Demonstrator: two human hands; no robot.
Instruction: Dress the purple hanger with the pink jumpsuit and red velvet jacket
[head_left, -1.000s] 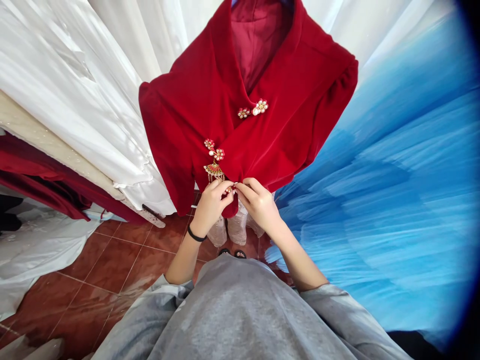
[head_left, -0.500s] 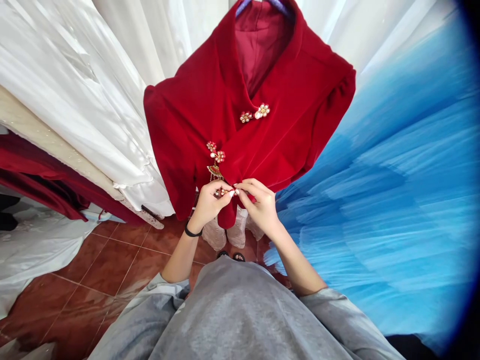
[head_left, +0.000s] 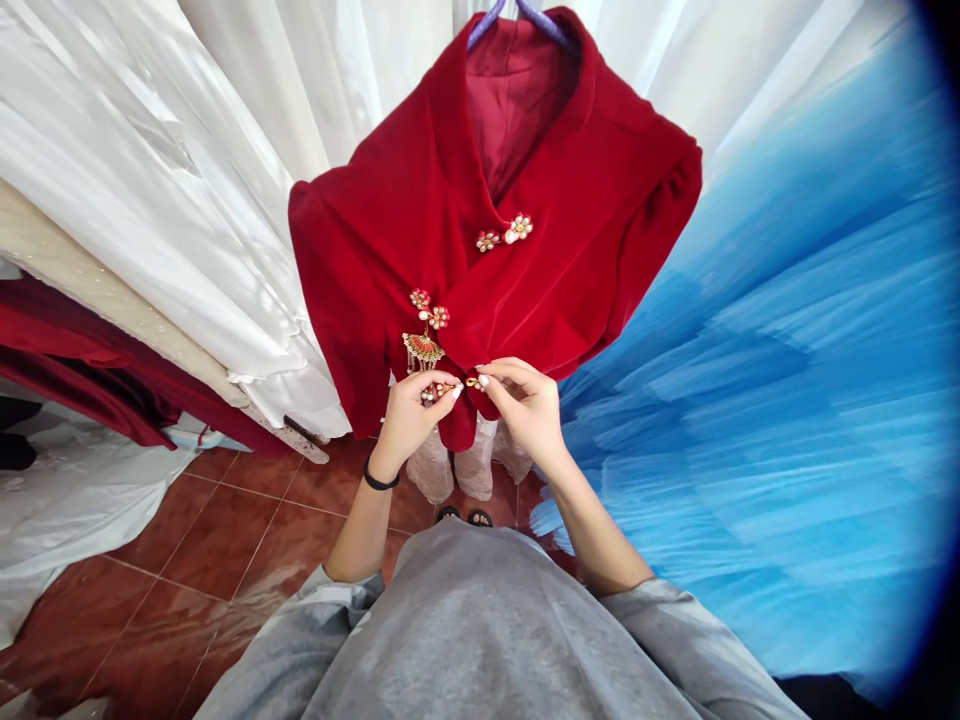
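Note:
A red velvet jacket (head_left: 540, 290) hangs in front of me on a purple hanger (head_left: 546, 22). Two jewelled flower clasps (head_left: 504, 232) lie across its neckline, joined. Lower on the left, another flower clasp (head_left: 430, 312) carries a gold fan pendant (head_left: 423, 348) with a fringe. At the hem, my left hand (head_left: 414, 415) pinches one half of a beaded clasp (head_left: 442, 388) between thumb and finger. My right hand (head_left: 529, 405) pinches the other half, a small gold loop (head_left: 472, 382). A narrow gap separates the two halves.
White gowns (head_left: 225, 180) hang at the left and behind the jacket. A blue tulle skirt (head_left: 765, 420) fills the right side. Dark red garments (head_left: 112, 360) hang at far left. Below is a red tiled floor (head_left: 217, 530), with clear plastic-like wrapping (head_left: 474, 470) under the jacket.
My hands have drawn slightly apart, the left one moving left, so the two clasp halves now show separately. The fan pendant is more fully visible, and the jacket has shifted slightly.

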